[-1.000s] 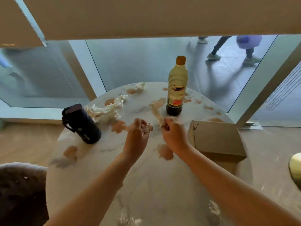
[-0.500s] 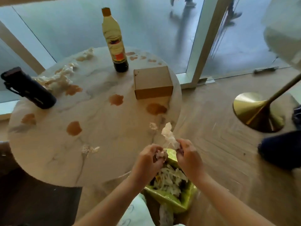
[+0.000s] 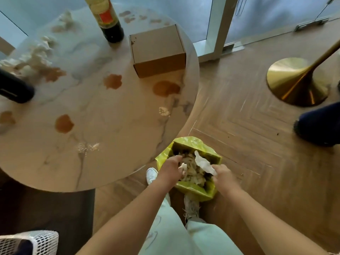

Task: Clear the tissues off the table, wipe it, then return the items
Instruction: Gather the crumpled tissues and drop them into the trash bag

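While both hands are hanging over the green-lined bin [image 3: 195,188] on the wooden floor, the person is standing right at the round marble table [image 3: 114,137]. The right hand [image 3: 223,178] is pinching a white tissue [image 3: 203,162] between curled fingers, its loose end sticking up above the bin's mouth. The left hand [image 3: 170,169] is curling its fingers round a smaller tissue scrap [image 3: 184,165], just above the heap of crumpled tissues already lying inside. On the table, more crumpled tissues [image 3: 36,56] are sitting at the far left, beside a dark flask [image 3: 14,89]. A soy sauce bottle [image 3: 108,21] is standing at the far edge, with a closed cardboard box [image 3: 158,50] just beside it. Brown spills [image 3: 112,81] are showing across the marble. A brass table base [image 3: 298,81] is resting on the floor well to the right.
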`<state>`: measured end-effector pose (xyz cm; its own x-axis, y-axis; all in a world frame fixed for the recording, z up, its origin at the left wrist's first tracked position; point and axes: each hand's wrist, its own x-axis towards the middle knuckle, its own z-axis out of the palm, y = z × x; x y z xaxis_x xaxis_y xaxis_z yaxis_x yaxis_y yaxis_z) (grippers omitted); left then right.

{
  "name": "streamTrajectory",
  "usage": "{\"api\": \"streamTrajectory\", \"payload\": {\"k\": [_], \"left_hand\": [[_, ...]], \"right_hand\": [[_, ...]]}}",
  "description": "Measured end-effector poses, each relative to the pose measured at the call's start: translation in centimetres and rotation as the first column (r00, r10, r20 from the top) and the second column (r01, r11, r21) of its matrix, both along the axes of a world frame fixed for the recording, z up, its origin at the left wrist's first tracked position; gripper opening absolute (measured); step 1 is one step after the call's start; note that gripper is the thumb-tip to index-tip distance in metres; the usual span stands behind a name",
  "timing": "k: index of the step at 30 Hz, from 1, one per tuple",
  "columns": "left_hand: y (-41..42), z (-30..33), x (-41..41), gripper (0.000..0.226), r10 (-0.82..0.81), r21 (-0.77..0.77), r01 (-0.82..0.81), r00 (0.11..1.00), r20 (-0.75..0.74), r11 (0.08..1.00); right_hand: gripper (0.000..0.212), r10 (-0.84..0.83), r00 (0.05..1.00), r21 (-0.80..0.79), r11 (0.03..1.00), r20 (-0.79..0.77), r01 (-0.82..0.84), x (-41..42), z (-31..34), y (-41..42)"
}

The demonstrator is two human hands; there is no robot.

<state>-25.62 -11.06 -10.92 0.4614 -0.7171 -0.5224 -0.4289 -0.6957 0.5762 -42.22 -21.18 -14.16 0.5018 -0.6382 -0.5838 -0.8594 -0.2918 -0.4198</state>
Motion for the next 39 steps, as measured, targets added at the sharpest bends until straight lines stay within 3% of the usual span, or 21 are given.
{"api": "streamTrajectory", "payload": {"k": [2,6,13,21,26,31,39], "left_hand": [[0.1,0.1,0.3,0.043,0.018,0.004,-0.018,1.0,-0.008,1.0],[0.7,1.4,0.6,0.037,0.039,-0.04,-0.039,0.999,0.005,0.998],[0.2,5.3,1.4,0.03,0.077,-0.273,-0.062,0.996,0.044,0.96],[0.3,11.2,5.6,0.026,0.229,-0.479,-0.166,0.97,0.075,0.862],[2.0,14.9,12.1,0.024,0.392,-0.544,-0.245,0.904,0.172,0.802],[3.2,17.5,21.5,0.025,0.505,-0.556,-0.292,0.817,0.277,0.778],[0.5,19.4,41.0,0.031,0.487,-0.449,-0.281,0.749,0.45,0.848]], "right_hand": [[0.044,0.041,0.998,0.004,0.999,-0.05,-0.04,0.5,0.2,-0.4],[0.033,0.081,0.996,-0.031,0.996,-0.046,-0.083,1.3,1.2,-0.8],[0.027,0.105,0.961,-0.139,0.988,0.254,-0.071,4.1,4.9,-1.7],[0.023,0.274,0.767,-0.361,0.931,0.58,-0.06,12.5,12.4,-2.6],[0.025,0.376,0.669,-0.399,0.908,0.641,-0.128,20.3,16.6,-2.4],[0.026,0.409,0.628,-0.369,0.907,0.662,-0.202,30.5,20.4,-2.2],[0.034,0.495,0.633,-0.419,0.863,0.595,-0.282,51.1,23.4,-4.3]]}}
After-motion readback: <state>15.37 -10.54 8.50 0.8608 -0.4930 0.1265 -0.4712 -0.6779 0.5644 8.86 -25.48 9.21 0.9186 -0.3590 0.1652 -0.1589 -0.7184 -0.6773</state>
